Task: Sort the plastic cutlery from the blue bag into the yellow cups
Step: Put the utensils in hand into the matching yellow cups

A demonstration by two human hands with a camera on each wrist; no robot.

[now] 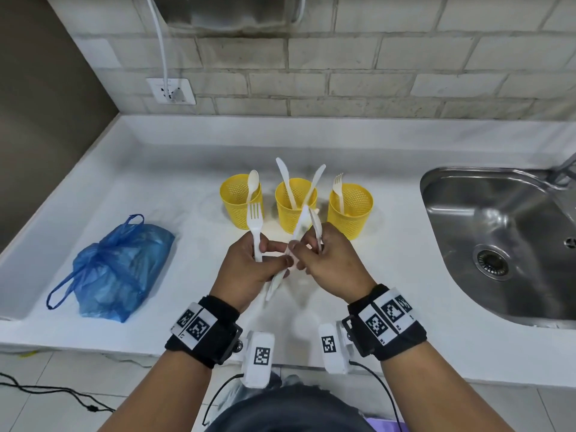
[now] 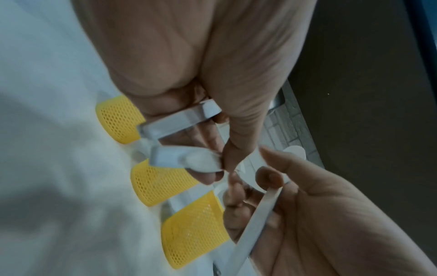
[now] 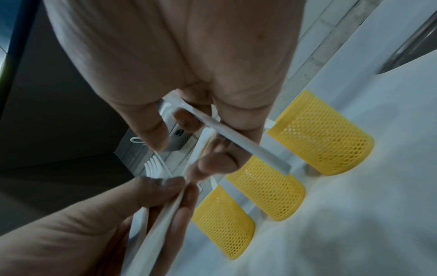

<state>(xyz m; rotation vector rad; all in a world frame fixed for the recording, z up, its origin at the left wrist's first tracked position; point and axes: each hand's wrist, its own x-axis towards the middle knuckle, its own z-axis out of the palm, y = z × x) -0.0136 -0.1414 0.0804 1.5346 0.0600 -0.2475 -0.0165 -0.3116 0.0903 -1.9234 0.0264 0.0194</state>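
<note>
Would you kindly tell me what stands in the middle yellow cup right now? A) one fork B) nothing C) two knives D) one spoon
C: in the head view two white knives lean apart, crossing inside the middle yellow cup, while the left cup holds a spoon and the right cup a fork.

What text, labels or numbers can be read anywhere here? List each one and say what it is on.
None can be read.
Wristbands: black-and-white square marker codes only; the tiny characters under them are too small to read.
Camera housings: marker codes, no words.
Yellow cups, blue bag, cutlery: no print visible.
</note>
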